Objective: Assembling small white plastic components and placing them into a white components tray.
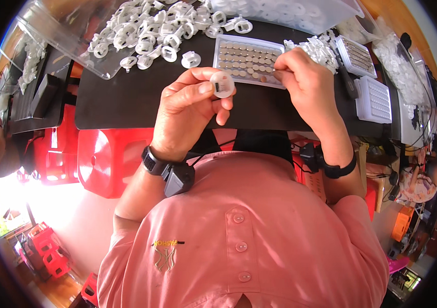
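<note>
My left hand (187,102) pinches a round white plastic piece (222,84) between thumb and fingers, its flat face with a small dark slot turned up. Over the right end of a white tray (253,42), my right hand (306,84) has its thumb and fingers pressed together. What those fingertips grip, if anything, is too small to make out. Rows of coin-like silvery discs (249,59) lie in the tray, and a darker, copper-coloured one (263,79) sits near its front edge.
A heap of white plastic rings (146,31) spreads over the black table (121,102) at the back left. Behind the tray stands a translucent bin (290,13). Small white parts (321,51), another filled tray (356,56) and stacked white trays (374,100) are on the right.
</note>
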